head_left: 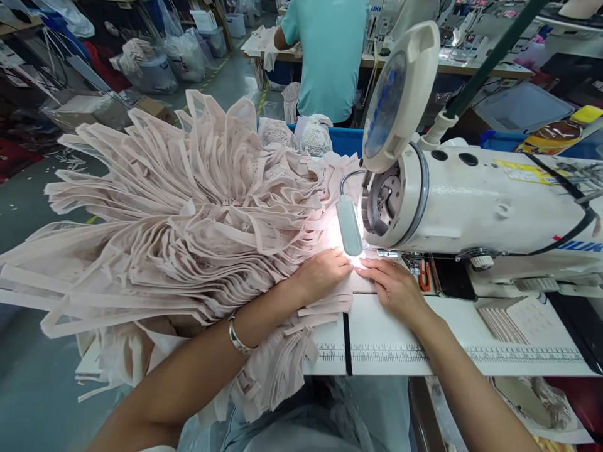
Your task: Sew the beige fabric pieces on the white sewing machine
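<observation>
A large heap of pale pink garment pieces (221, 207), with sheer parts and narrow bands, covers the left of the sewing table. My left hand (325, 274) rests at its right edge, fingers curled down on the pink fabric by the needle area. Facing it, my right hand (398, 289) lies on the machine bed, fingers stretched toward the left fingertips. A white sewing machine (494, 201) stands behind my right hand. Its small grey lamp (349, 226) hangs just above my fingertips, and bright glare hides the needle and the fabric under it.
A magnifier (389, 94) is tilted up over the machine head. Orange snips (424, 276) and a dark phone-like slab (455, 277) lie beside the bed. A stack of cards (516, 319) sits at right, behind a printed ruler (471, 355). A person in teal (325, 56) works ahead.
</observation>
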Available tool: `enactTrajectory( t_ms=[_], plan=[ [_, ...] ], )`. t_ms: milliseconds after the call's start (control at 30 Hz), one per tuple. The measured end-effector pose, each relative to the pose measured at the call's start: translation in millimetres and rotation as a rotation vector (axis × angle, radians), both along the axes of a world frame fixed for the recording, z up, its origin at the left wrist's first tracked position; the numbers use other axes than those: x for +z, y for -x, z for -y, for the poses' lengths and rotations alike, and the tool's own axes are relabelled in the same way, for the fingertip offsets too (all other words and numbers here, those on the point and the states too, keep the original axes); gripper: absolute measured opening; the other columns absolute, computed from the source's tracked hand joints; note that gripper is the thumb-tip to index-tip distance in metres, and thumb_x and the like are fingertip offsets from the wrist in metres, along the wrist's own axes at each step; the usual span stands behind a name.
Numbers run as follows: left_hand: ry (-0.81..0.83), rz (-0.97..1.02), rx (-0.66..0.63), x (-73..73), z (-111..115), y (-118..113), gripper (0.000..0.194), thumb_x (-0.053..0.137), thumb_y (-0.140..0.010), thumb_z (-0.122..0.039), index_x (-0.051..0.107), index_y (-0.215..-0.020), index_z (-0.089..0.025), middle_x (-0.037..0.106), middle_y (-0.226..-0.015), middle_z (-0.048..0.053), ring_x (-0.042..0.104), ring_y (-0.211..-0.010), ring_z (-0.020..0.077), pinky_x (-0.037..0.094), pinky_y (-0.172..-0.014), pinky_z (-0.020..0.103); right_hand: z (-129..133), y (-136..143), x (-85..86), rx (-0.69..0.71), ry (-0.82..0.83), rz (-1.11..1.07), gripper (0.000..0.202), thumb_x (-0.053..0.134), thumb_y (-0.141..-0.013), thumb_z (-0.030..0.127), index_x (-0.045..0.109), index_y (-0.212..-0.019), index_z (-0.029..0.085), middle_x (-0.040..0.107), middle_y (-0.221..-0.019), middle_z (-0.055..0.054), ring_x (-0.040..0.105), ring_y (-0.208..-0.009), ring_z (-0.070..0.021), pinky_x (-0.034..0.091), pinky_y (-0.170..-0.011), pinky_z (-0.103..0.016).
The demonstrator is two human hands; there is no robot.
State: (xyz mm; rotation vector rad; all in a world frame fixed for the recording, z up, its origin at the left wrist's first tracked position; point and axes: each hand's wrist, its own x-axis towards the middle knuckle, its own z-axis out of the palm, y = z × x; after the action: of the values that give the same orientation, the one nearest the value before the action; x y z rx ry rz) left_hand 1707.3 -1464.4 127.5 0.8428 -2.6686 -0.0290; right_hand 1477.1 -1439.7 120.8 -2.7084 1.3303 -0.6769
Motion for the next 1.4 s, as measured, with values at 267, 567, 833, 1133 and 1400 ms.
enactTrajectory(
  t_ms=[267, 567, 833, 1133, 1400],
  plan=[
    [-0.163, -0.142, 0.029, -3.5, 1.8, -4.0, 0.029, 0.045, -0.101, -0.013, 0.074, -0.098, -0.018, 0.074, -0.102, 0.005, 0.064, -0.098, 0.0155, 0.055, -0.085, 0.028, -1.7, 0.9, 0.5, -0.076, -0.02, 0.136, 0.049, 0.04, -0.089, 0.003, 0.074, -0.111, 0.03, 0.076, -0.11, 0.002, 0.071, -0.104, -0.0184, 0.059, -0.094, -0.036],
    [-0.17, -0.13, 0.035, -6.2, 4.0, -5.0, 0.027, 0.048, -0.1, -0.012, 0.073, -0.094, -0.02, 0.073, -0.101, 0.004, 0.062, -0.097, 0.0159, 0.055, -0.084, 0.027, -1.9, -1.4, 2.0, -0.081, -0.012, 0.141, 0.041, 0.042, -0.088, 0.004, 0.072, -0.104, 0.028, 0.076, -0.107, 0.001, 0.072, -0.101, -0.0191, 0.06, -0.087, -0.034],
    [-0.093, -0.11, 0.006, -6.1, 0.3, -4.5, 0.026, 0.045, -0.103, -0.013, 0.069, -0.094, -0.015, 0.071, -0.1, 0.005, 0.06, -0.093, 0.0157, 0.05, -0.08, 0.026, -1.5, -1.3, 4.7, 0.013, 0.038, 0.096, 0.038, 0.046, -0.091, 0.008, 0.074, -0.107, 0.027, 0.075, -0.108, -0.001, 0.07, -0.097, -0.0188, 0.058, -0.087, -0.032],
    [-0.124, -0.145, 0.067, 1.5, -2.0, -7.3, 0.018, 0.045, -0.101, -0.012, 0.06, -0.093, -0.016, 0.065, -0.108, 0.009, 0.058, -0.104, 0.0193, 0.049, -0.088, 0.03, -0.4, -1.7, 1.0, -0.049, -0.041, -0.066, 0.044, 0.045, -0.093, 0.005, 0.076, -0.112, 0.03, 0.071, -0.121, -0.002, 0.065, -0.11, -0.0218, 0.056, -0.094, -0.037],
    [-0.156, -0.175, 0.162, -12.6, 2.9, -1.4, 0.026, 0.041, -0.103, -0.017, 0.063, -0.115, -0.021, 0.064, -0.126, 0.007, 0.056, -0.122, 0.0216, 0.045, -0.108, 0.04, 2.0, -2.4, -5.3, -0.131, -0.062, -0.211, 0.057, 0.042, -0.085, -0.001, 0.072, -0.122, 0.03, 0.07, -0.127, -0.001, 0.065, -0.113, -0.0245, 0.053, -0.101, -0.042]
  ],
)
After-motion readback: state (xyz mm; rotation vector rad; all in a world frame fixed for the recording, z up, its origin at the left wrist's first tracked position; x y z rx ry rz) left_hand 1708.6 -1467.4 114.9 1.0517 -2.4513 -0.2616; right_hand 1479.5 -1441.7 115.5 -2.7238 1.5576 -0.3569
